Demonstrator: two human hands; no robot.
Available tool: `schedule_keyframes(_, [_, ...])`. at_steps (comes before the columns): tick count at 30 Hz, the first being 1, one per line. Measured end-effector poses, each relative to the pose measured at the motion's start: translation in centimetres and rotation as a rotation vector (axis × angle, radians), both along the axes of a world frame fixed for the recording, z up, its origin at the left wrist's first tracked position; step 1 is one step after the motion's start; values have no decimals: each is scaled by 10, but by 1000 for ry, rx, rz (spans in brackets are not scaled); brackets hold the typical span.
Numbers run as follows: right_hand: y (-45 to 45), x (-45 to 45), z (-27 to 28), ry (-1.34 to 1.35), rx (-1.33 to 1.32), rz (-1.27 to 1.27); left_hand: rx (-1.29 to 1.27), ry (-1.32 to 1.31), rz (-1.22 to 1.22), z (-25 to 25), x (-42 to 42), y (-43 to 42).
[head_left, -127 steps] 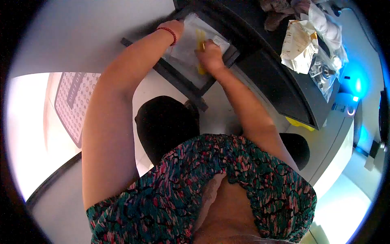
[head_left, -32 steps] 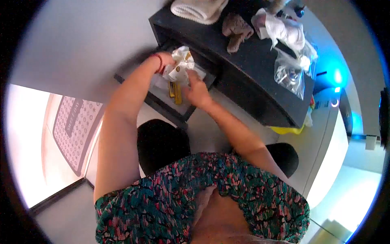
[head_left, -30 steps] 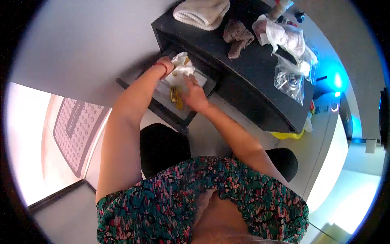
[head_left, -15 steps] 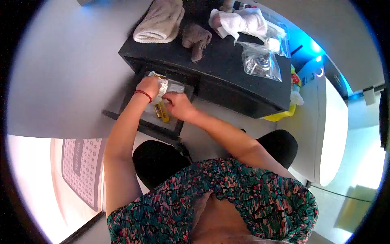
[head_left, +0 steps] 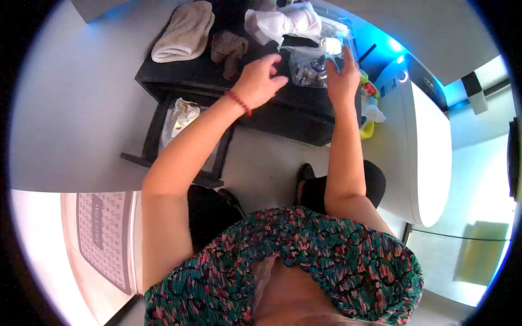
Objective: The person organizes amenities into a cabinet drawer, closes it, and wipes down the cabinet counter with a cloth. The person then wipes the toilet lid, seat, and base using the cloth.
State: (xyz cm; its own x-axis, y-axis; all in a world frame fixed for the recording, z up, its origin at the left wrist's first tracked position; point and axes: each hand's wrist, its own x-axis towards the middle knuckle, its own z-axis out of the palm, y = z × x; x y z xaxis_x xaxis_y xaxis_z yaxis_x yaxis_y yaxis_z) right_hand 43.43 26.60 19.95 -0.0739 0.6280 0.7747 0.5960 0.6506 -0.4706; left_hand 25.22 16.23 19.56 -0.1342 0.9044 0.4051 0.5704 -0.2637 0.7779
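My left hand (head_left: 260, 81), with a red bead bracelet at the wrist, hovers over the front of the black cabinet top (head_left: 187, 70). Its fingers are apart and hold nothing. On the right, my right hand (head_left: 343, 82) reaches to the edge of a clear plastic bag (head_left: 305, 70) with small metallic things inside. Thumb and fingers are spread; whether they touch the bag I cannot tell. Left of my left hand lies a crumpled brown cloth (head_left: 228, 49). Behind the bag is a white cloth bundle (head_left: 285, 24). Below, an open drawer (head_left: 155, 130) holds a crumpled white packet (head_left: 185, 117).
A folded beige towel (head_left: 185, 32) lies at the cabinet's left end. To the right stands a white rounded appliance (head_left: 429, 157), with colourful bags (head_left: 371, 111) between it and the cabinet. A patterned mat (head_left: 106, 233) is at lower left. The drawer juts out toward my legs.
Both hands have left the drawer and moved up and right to the cabinet top, their fingers now spread. The white packet stays behind in the drawer. The view has shifted slightly.
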Motion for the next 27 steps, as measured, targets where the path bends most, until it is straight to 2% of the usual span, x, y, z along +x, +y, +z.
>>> schedule_keyframes(2, [9,3,-8,-54,-86,61,-199,-142,21,2,13,22])
schedule_keyframes(4, [1,-5,-7,-304,-165,41,-244,-222,-19,7,18,40])
schedule_keyframes(5, [-4,-7,-2,-307,-276,52,-296,-299,-66,8,21,46])
schedule_keyframes(8, [7,-6,-11,-178,-225,130,-236,-457,35,8,35,57])
schedule_keyframes(9, [4,-8,-10,-117,-156,85,-193,-494,99,10,41,58])
schedule_keyframes(13, [-9,-6,2,-32,-95,95,-203,-573,63,1,45,59])
schedule_keyframes(16, [-30,-6,18,74,-33,196,-83,-557,-54,12,37,36])
schedule_keyframes(17, [-36,-8,22,70,32,201,-118,-542,-85,19,31,26])
schedule_keyframes(20, [-79,-22,49,39,36,331,16,-279,-127,39,-4,-13])
schedule_keyframes(22, [-104,-40,48,120,5,476,-122,-24,-49,63,-35,-46])
schedule_keyframes(23, [-116,-49,46,143,22,554,-280,145,55,92,-38,-75])
schedule_keyframes(24, [-130,-58,44,65,43,608,-166,-265,-155,68,-59,-78])
schedule_keyframes(27, [-154,-89,21,-16,124,779,-296,-200,-138,59,-108,-116])
